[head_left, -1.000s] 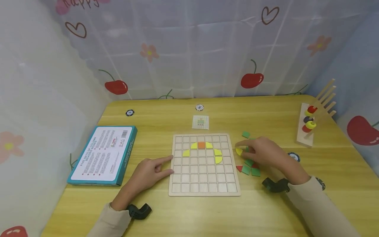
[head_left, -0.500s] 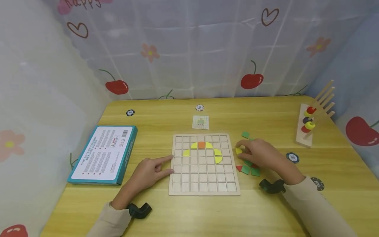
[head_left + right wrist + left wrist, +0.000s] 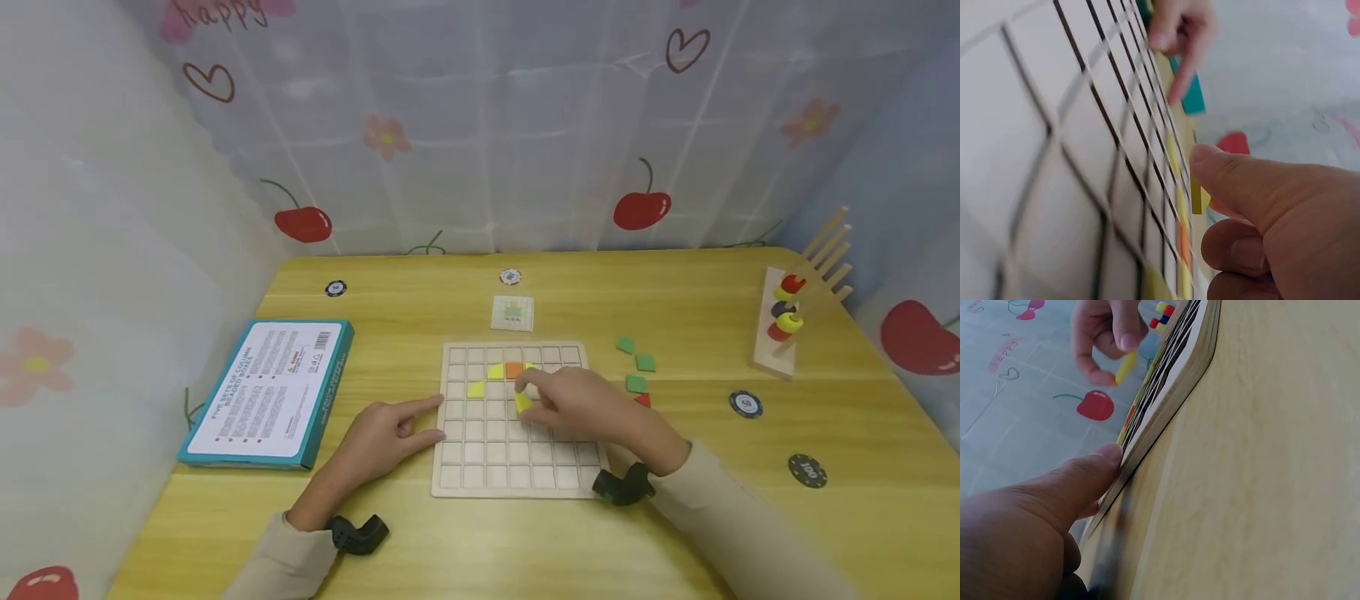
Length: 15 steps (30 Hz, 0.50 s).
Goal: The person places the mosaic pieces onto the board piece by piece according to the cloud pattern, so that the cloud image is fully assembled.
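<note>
My right hand [image 3: 581, 404] pinches a yellow tile [image 3: 522, 403] between thumb and index finger, over the middle of a wooden grid board [image 3: 472, 454]. In the right wrist view the tile [image 3: 1196, 195] stands on edge, just above the squares. My left hand [image 3: 382, 442] touches the board's left edge with straight index finger and thumb tips; the left wrist view shows the thumb [image 3: 1085, 478] against the rim. An orange square tile [image 3: 513, 370] and yellow quarter-round tiles [image 3: 476, 389] lie in the upper squares. My right hand hides the board's right part.
Green tiles [image 3: 645, 362] and a red triangle [image 3: 642, 400] lie right of the board. Behind it sits a small pattern card [image 3: 513, 313]. A teal box [image 3: 255, 392] is at left, a peg stand with beads [image 3: 772, 333] at right. Poker chips [image 3: 746, 404] are scattered about.
My right hand has taken the yellow tile from the loose pieces at right and carried it left over the board. My left hand stays at the board's edge.
</note>
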Tool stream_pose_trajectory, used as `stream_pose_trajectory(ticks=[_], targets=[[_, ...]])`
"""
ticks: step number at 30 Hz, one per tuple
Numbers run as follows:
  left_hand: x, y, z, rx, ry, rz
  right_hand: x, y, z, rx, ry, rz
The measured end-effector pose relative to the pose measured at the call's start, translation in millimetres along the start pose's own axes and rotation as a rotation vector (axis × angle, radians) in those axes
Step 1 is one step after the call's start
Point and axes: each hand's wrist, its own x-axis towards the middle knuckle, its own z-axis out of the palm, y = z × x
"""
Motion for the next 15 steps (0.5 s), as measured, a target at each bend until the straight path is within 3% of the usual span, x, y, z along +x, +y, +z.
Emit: stream_pose_trajectory(ticks=[3,8,15], targets=[[0.3,1.0,1.3,0.004,-0.005,-0.004,14.3,-15,13,-0.013,-0.041,-0.048],[0.8,1.1,1.8,0.014,0.007,-0.001,31.6,-26,27,-0.026,-0.068,-0.06],[1.1,-0.5,2.2,0.016,0.021,0.018,38.5,-28,35,-0.038,-0.031,-0.061]])
